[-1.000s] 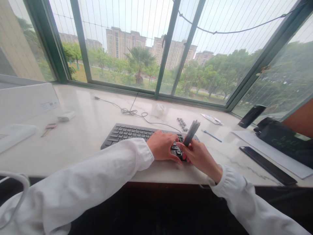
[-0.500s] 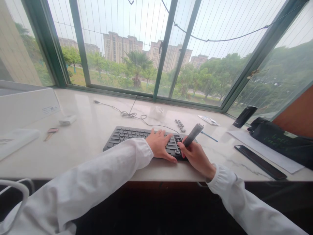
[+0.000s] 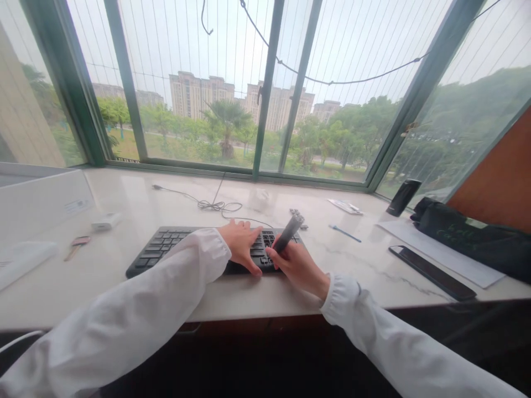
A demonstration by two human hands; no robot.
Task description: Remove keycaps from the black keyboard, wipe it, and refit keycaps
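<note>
My left hand [image 3: 239,246] lies open on the right part of a black computer keyboard [image 3: 162,244], its fingers spread over the keys. My right hand [image 3: 297,268] grips a dark grey stick-shaped object [image 3: 289,233], which leans up and to the right above the keyboard's right end. The object's tip sits just above the keys, and I cannot tell what it is. My white sleeves hide the keyboard's front left edge. A small row of dark keycaps [image 3: 298,218] lies just behind the keyboard.
The white marble counter [image 3: 357,282] runs along a green-framed window [image 3: 268,88]. On it are a tangled black cable [image 3: 213,205], white adapter [image 3: 105,222], key [image 3: 78,241], blue pen [image 3: 345,233], black phones [image 3: 432,272], and a black bag [image 3: 470,237].
The view has tilted up and swung, so the keyboard sits lower and further left in the picture. My left fingers are spread wider, and the dark object leans further right.
</note>
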